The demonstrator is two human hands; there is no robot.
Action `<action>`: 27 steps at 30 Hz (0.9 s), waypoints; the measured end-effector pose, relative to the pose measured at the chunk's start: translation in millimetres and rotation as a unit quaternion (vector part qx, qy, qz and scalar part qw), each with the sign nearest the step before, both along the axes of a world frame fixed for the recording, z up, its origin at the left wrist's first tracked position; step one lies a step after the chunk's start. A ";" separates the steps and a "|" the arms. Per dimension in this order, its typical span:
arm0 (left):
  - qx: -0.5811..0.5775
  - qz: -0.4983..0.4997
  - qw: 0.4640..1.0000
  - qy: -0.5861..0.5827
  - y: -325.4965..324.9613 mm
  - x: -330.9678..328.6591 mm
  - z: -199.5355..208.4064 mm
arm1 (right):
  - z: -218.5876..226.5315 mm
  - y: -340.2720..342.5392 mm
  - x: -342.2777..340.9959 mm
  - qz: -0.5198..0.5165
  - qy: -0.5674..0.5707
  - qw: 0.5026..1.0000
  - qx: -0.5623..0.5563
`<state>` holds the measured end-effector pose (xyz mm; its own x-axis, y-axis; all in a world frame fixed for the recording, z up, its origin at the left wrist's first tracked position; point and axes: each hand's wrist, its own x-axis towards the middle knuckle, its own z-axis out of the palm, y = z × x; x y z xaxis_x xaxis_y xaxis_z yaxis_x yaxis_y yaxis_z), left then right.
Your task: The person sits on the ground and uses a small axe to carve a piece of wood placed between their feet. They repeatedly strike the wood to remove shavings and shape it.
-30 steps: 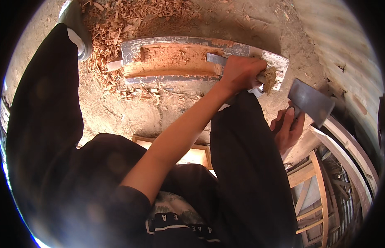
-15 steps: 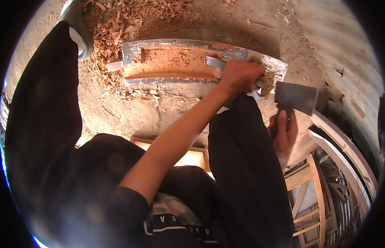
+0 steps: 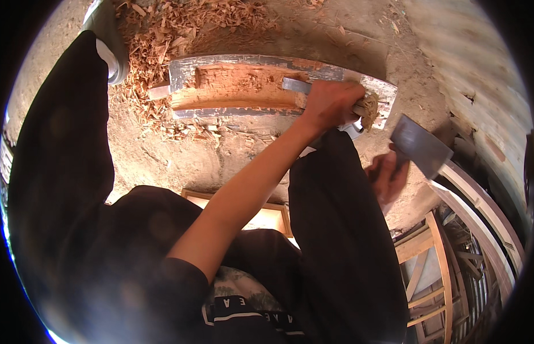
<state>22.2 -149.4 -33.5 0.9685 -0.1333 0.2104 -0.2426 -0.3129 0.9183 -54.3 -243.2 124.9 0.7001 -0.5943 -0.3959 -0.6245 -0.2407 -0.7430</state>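
A curved wooden block (image 3: 324, 70) with worn grey paint lies across the ground, a long hollow (image 3: 238, 87) of raw reddish wood cut into its top. My left hand (image 3: 331, 104) is wrapped round a chisel (image 3: 295, 85), whose flat metal blade points left over the right end of the hollow. The chisel's frayed handle end (image 3: 369, 112) sticks out on the right of my fist. Below and right of it, my right hand (image 3: 387, 175) grips a hatchet (image 3: 421, 147) with a broad grey head, held tilted and apart from the chisel. The hatchet's grip is mostly hidden by my fingers.
Wood chips (image 3: 164, 40) litter the ground beyond and left of the block. My shoe (image 3: 109, 49) stands at the far left. A wooden frame (image 3: 436, 258) and curved boards (image 3: 479, 200) lie at the right, beside a corrugated sheet (image 3: 473, 74). Between my legs sits a shallow wooden box (image 3: 277, 213).
The hatchet's head has swung right and down, away from the chisel handle, and tilted clockwise. My right hand has shifted slightly left. The chisel has slid a little left with my left hand.
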 end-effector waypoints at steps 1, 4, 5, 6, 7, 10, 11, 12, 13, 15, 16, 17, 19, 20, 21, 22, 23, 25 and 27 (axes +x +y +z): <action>0.011 -0.008 1.000 0.004 1.9 0.2 0.7 | -5.8 1.9 2.0 0.076 0.047 0.995 -0.042; 0.031 -0.023 0.999 0.009 5.5 -0.7 3.4 | 20.8 -7.0 22.1 0.045 0.099 0.991 0.078; 0.029 -0.024 0.999 0.007 5.4 0.4 5.2 | 27.5 -6.9 26.0 0.043 0.074 0.992 0.094; 0.028 -0.025 0.999 0.004 5.2 0.8 6.2 | 21.0 -6.1 23.5 0.041 0.033 0.997 0.049; 0.022 -0.022 1.000 0.005 4.7 0.0 4.8 | 14.2 -3.4 18.1 0.050 0.024 0.998 0.027; 0.015 -0.020 1.000 0.003 3.7 -0.4 1.7 | -15.7 -8.6 1.4 0.201 0.016 0.976 -0.086; 0.020 -0.026 0.999 0.001 3.5 0.1 1.4 | -9.3 -22.0 1.2 0.163 0.051 0.985 -0.025; 0.027 -0.032 0.999 0.001 6.8 -1.7 -0.2 | 9.5 -19.3 13.5 0.124 0.087 0.988 0.038; 0.029 -0.026 0.999 0.001 9.6 -2.1 -2.2 | 22.2 -15.2 22.6 0.085 0.124 0.983 0.102; 0.021 -0.018 1.000 0.002 5.9 -0.7 2.1 | 25.1 -2.1 21.0 0.036 0.051 0.996 0.069; 0.012 -0.013 1.000 0.006 4.8 -1.5 2.6 | 17.4 4.1 15.0 0.013 0.020 0.999 0.047; 0.006 -0.003 1.000 0.011 5.1 -0.3 1.8 | 8.9 5.1 11.5 -0.004 -0.011 0.999 0.030; -0.001 0.001 1.000 0.003 1.7 3.1 2.5 | -11.3 -15.2 -2.6 0.160 0.053 0.985 -0.026; 0.002 0.002 1.000 -0.001 4.5 1.6 2.0 | -0.5 -13.4 8.0 0.106 0.089 0.990 0.040; 0.005 0.003 1.000 -0.005 7.3 0.8 1.0 | 14.7 -10.7 20.3 0.052 0.123 0.986 0.104; 0.004 0.005 1.000 -0.006 6.4 0.5 2.0 | 24.1 -15.9 21.1 0.056 0.117 0.984 0.121; 0.003 0.007 1.000 -0.006 5.4 1.3 2.4 | 22.6 -10.4 18.1 0.035 0.085 0.991 0.096; 0.001 0.013 1.000 -0.005 3.7 1.9 1.6 | 15.1 4.0 16.4 -0.002 0.017 0.999 0.045; -0.001 0.021 1.000 -0.002 1.5 2.1 -0.4 | 1.3 -9.9 7.7 0.070 0.054 0.996 0.017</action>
